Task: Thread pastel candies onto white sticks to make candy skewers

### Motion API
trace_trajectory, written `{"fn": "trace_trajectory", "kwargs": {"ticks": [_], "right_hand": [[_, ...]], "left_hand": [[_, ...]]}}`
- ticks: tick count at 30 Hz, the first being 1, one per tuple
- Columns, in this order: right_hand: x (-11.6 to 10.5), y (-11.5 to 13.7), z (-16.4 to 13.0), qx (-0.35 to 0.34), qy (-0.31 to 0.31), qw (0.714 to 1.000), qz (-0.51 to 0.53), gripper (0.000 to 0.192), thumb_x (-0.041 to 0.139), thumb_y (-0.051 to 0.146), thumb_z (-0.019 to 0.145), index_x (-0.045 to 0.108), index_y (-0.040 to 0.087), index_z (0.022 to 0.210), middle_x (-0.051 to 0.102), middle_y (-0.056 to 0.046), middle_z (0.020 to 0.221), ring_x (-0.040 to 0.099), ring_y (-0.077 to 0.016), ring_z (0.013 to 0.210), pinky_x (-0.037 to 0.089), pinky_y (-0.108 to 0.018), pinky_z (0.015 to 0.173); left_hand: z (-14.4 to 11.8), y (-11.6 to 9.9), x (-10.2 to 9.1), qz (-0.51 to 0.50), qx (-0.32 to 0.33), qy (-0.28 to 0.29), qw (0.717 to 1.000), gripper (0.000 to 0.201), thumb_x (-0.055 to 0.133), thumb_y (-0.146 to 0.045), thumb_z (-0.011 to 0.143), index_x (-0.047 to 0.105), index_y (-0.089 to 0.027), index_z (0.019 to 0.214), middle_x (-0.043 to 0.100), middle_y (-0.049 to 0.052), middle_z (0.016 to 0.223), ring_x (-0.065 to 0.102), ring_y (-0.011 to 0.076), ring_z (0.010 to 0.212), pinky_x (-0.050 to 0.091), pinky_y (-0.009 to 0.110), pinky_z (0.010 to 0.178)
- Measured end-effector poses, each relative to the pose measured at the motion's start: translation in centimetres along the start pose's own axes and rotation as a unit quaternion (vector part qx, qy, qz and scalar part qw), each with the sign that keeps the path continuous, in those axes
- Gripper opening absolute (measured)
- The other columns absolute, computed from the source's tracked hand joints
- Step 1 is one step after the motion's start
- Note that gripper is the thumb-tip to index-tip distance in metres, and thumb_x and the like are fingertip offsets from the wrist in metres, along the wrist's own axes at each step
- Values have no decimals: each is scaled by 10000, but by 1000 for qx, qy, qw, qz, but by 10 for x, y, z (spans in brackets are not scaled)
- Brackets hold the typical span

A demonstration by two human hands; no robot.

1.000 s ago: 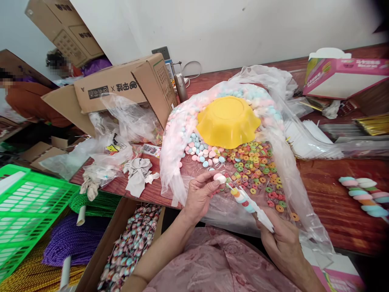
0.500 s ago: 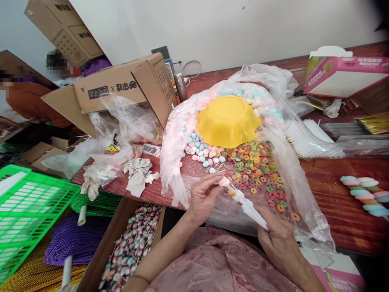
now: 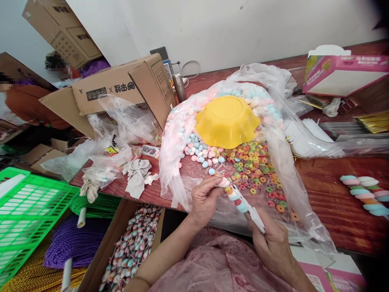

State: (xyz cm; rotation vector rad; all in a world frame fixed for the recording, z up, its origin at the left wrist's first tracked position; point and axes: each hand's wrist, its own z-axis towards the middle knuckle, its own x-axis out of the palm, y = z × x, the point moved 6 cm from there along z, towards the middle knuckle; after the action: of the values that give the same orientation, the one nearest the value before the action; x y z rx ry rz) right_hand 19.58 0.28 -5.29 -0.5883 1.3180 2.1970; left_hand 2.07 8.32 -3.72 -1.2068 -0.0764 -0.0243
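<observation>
My left hand [image 3: 206, 199] pinches the pink top end of a candy skewer [image 3: 233, 195], a row of pink, white, orange, blue and red pieces. The skewer slants down to the right. My right hand [image 3: 270, 233] closes on a flat white strip [image 3: 257, 221] at the skewer's lower end; whether its fingers also grip the stick is hidden. Just beyond my hands lie loose ring-shaped candies [image 3: 251, 164] and pastel marshmallow-like pieces [image 3: 203, 152] on a clear plastic sheet [image 3: 291, 190]. An upturned yellow bowl [image 3: 227, 121] sits on the pile.
Several finished skewers [image 3: 364, 194] lie on the table at right. A cardboard box [image 3: 121, 87] stands at left, with crumpled cloth [image 3: 137, 174] before it. Below are a box of skewers [image 3: 130, 247], purple cords [image 3: 75, 241] and a green basket [image 3: 30, 219]. Another person [image 3: 33, 103] is at far left.
My right hand has moved slightly left with the white strip. The strip has shifted off the skewer's front, so more coloured pieces show. My left hand keeps its pinch.
</observation>
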Motion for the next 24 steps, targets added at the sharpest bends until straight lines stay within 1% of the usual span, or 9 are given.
{"fn": "trace_trajectory", "kwargs": {"ticks": [3, 6, 9, 11, 14, 17, 19, 21, 24], "right_hand": [[2, 0, 0, -1, -4, 1000, 5, 233, 440, 74, 878, 563, 221, 1011, 565, 36, 650, 502, -127, 466, 371, -237, 444], [3, 1, 1, -3, -1, 1000, 15, 219, 438, 69, 877, 560, 218, 983, 556, 40, 640, 495, -122, 461, 371, -234, 448], [4, -1, 2, 6, -1, 1000, 23, 214, 442, 55, 865, 553, 219, 948, 546, 47, 637, 492, -114, 471, 380, -224, 469], [3, -4, 4, 16, -11, 999, 25, 216, 448, 46, 856, 555, 217, 933, 552, 43, 653, 502, -113, 496, 393, -219, 499], [3, -8, 6, 27, -18, 999, 28, 240, 452, 49, 857, 581, 202, 990, 576, 32, 685, 520, -117, 529, 408, -218, 528], [3, -12, 8, 30, -17, 999, 32, 316, 443, 45, 864, 606, 192, 1091, 598, 24, 721, 534, -118, 551, 425, -213, 546], [1, -14, 8, 33, -19, 999, 31, 326, 443, 45, 867, 620, 197, 1094, 589, 29, 714, 526, -117, 545, 421, -211, 543], [-1, -16, 7, 36, -14, 999, 33, 292, 449, 58, 870, 630, 202, 1049, 571, 35, 690, 506, -117, 532, 410, -214, 535], [-2, -18, 3, 45, 8, 998, 52, 193, 458, 88, 882, 608, 205, 914, 534, 40, 650, 486, -120, 531, 395, -222, 538]], "left_hand": [[-2, 1, 2, 6, 1, 4, 1000, 199, 746, -248, 827, 780, -270, 1022, 776, 45, 1068, 717, 217, 1041, 560, 397, 985], [-4, 0, 4, 1, 18, 15, 1000, 220, 732, -222, 840, 772, -277, 1049, 774, 42, 1076, 716, 203, 1035, 565, 371, 966], [-6, -4, 9, 4, 39, 49, 998, 232, 717, -193, 847, 769, -263, 1063, 773, 51, 1071, 715, 192, 1017, 565, 347, 947], [-7, -5, 11, -1, 30, 74, 997, 220, 717, -202, 848, 772, -247, 1056, 772, 60, 1070, 710, 194, 1021, 553, 344, 960], [-6, -2, 11, -54, -33, 83, 995, 230, 731, -259, 844, 766, -250, 1071, 764, 56, 1089, 706, 192, 1015, 558, 323, 936], [-2, 2, 8, -116, -103, 35, 987, 366, 733, -342, 845, 701, -288, 1206, 747, 44, 1142, 693, 185, 1037, 566, 308, 906], [0, 4, 8, -125, -136, 20, 983, 426, 745, -383, 830, 680, -293, 1241, 733, 42, 1181, 677, 189, 1073, 553, 314, 933], [0, 7, 13, -114, -169, 43, 978, 400, 760, -408, 809, 723, -257, 1178, 742, 52, 1156, 677, 197, 1065, 538, 320, 954], [-2, 12, 20, -120, -206, 63, 969, 314, 775, -402, 792, 779, -219, 1047, 773, 55, 1033, 700, 191, 976, 542, 303, 911]]}}
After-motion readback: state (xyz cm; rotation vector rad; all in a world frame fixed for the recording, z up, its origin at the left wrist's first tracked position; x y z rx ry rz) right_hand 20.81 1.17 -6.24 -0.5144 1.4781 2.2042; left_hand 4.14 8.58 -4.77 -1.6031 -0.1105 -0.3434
